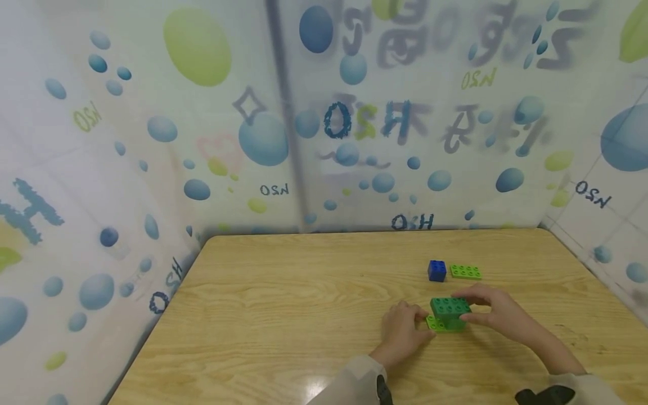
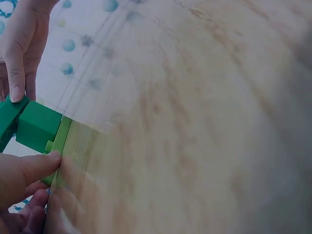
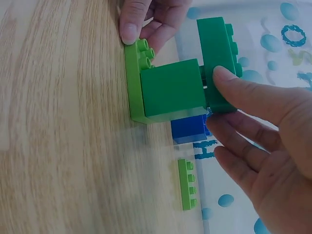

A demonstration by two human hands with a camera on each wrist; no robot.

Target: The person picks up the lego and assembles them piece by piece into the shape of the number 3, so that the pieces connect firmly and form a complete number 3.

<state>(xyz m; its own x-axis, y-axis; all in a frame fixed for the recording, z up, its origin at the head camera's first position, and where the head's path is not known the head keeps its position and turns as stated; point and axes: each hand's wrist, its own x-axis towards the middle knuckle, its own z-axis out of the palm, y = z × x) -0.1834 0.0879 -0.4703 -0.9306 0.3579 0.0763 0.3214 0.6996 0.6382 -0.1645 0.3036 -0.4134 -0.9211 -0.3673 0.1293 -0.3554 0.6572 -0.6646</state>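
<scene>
The left hand (image 1: pixel 402 332) pinches one end of a light green flat block (image 1: pixel 433 324) on the table (image 1: pixel 253 315). A green brick (image 3: pixel 173 92) stands on its other end. The right hand (image 1: pixel 498 316) holds, between thumb and fingers, a longer green brick (image 1: pixel 448 305) above it, a little tilted. Behind are a blue brick (image 1: pixel 437 271) and a second flat block (image 1: pixel 466 272).

In the head view, the upper brick (image 1: pixel 449 304) covers the top of the lower brick (image 1: pixel 454 324), which itself hides part of the plate (image 1: pixel 434 324); both sleeves (image 1: pixel 354 382) run off the bottom edge. The left wrist view cuts off the upper brick and left hand (image 2: pixel 18 178) and blurs the table (image 2: pixel 204 126). In the right wrist view, the right hand (image 3: pixel 285 134) leaves the right edge, and the lower brick partly hides the blue brick (image 3: pixel 189 130).
</scene>
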